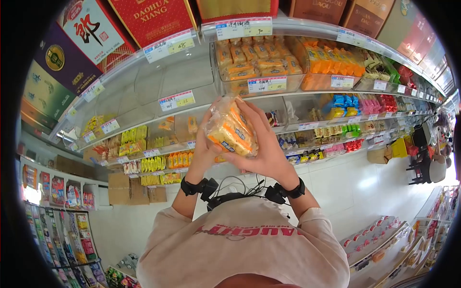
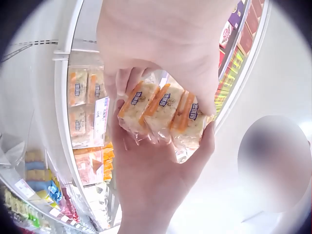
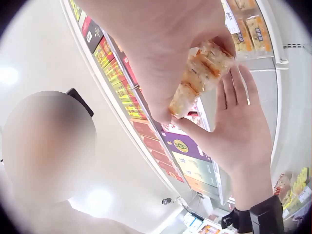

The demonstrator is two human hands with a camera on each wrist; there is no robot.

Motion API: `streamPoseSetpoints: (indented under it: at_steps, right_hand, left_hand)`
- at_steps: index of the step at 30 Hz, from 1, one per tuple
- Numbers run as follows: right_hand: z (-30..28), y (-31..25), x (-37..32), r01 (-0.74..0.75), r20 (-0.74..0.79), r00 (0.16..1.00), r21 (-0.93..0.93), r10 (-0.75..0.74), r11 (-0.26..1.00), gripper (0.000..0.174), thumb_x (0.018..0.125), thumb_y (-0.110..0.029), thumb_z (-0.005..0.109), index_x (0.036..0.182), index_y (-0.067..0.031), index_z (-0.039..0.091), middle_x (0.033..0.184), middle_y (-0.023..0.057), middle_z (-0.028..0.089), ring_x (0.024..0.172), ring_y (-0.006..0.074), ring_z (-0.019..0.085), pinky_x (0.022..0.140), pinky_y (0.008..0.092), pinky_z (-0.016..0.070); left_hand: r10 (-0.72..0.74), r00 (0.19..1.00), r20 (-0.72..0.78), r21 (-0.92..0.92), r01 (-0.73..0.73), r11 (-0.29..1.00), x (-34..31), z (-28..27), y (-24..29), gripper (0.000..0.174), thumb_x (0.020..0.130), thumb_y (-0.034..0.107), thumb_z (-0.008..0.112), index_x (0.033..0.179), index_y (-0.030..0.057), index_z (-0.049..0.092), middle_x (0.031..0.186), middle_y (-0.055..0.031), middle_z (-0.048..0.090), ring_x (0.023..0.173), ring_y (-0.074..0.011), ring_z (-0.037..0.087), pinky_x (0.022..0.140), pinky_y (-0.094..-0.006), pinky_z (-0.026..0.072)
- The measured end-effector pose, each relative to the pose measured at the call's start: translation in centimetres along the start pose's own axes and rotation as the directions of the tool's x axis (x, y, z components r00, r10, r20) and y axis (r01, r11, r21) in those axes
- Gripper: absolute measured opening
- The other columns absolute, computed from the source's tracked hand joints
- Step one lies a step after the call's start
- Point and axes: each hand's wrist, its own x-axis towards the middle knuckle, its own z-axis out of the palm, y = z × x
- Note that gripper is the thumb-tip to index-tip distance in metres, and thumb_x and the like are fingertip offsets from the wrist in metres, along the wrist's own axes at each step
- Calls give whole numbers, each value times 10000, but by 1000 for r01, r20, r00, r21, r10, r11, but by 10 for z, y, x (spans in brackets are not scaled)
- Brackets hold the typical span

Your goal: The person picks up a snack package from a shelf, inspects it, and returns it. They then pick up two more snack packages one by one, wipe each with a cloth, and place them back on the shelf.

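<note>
A small bunch of clear-wrapped snack packs (image 1: 233,129), pale with orange bands and dark blue lettering, is held up between both hands in front of the shelves. Three packs (image 2: 163,107) stand side by side in the left wrist view. My left hand (image 1: 205,146) holds them from the left, its fingers partly hidden behind the wrappers. From the other side my right hand (image 1: 269,149) grips the bunch, its thumb along the lower edge. In the right wrist view the left hand (image 3: 243,126) has fairly straight fingers beside the packs' end.
A clear shelf bin of similar orange-banded packs (image 1: 259,62) sits just beyond the hands. Price tags (image 1: 176,100) line the shelf fronts. Boxed goods (image 1: 153,19) stand on the top shelf. Cardboard boxes (image 1: 127,189) rest on the floor at left.
</note>
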Motion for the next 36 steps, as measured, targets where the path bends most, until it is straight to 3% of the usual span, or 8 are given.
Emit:
streamPoseSetpoints:
  at_steps: [7,14,19,22,28,31,34,36]
  right_hand:
    - [-27,5,35,78,-168,980,-155,-104,985,876,759,-314,892,1499,-25,523,1432,286,532,1301,432,584,1073,482,502]
    - [-44,45,87,-89,-366,912,-621,-188,779,863,759,-384,900,1471,-43,552,1365,284,558,1206,447,606,1011,505,522]
    - [-31,61,138,-288,-371,928,-676,24,678,905,738,-599,826,1400,-21,609,1251,349,618,1181,525,611,948,573,551]
    - [-19,90,166,-241,-307,952,-765,-10,597,934,744,-656,793,1399,-16,614,1265,365,614,1171,529,618,946,578,551]
    - [19,112,211,-375,-313,926,-823,208,428,1070,800,-828,610,1469,6,569,1338,430,547,1344,549,503,1065,604,468]
    - [20,116,208,-410,-302,911,-743,282,529,1087,839,-869,522,1497,-3,545,1419,412,516,1412,577,422,1150,620,386]
    - [2,108,195,-155,-130,987,-605,95,781,924,907,-761,596,1412,13,619,1505,360,504,1451,507,442,1177,523,398]
    - [-3,118,185,-38,-149,985,-667,-83,744,808,937,-660,648,1382,15,632,1468,325,547,1410,501,475,1147,522,420]
  left_hand:
    - [12,995,100,87,-21,996,30,8,8,836,1025,342,704,1655,23,258,1602,-133,445,1444,-255,496,1172,-385,417]
    - [-80,965,249,228,22,973,32,-3,6,402,1087,125,581,1467,5,530,1399,-104,613,1317,-206,582,1101,-378,465]
    - [-82,951,298,354,-30,935,22,-10,1,310,1060,79,607,1363,11,620,1342,-91,648,1274,-193,611,1068,-370,500]
    - [-93,939,331,376,-41,926,18,-15,1,290,1049,69,617,1334,18,645,1329,-95,654,1245,-197,630,1042,-364,519]
    - [-106,928,358,395,-47,918,12,-28,-8,285,1041,61,633,1323,27,659,1318,-94,667,1217,-201,646,1017,-347,532]
    - [-112,934,339,412,-41,910,9,-37,-10,304,1032,70,654,1333,25,653,1307,-98,667,1199,-197,651,982,-336,544]
    - [-114,945,308,408,-23,913,3,-44,-13,331,1020,94,685,1342,26,646,1294,-111,662,1178,-203,651,935,-326,558]
    - [-122,947,299,414,-13,910,1,-48,-12,327,1022,94,682,1340,24,647,1290,-111,662,1171,-204,652,934,-323,556]
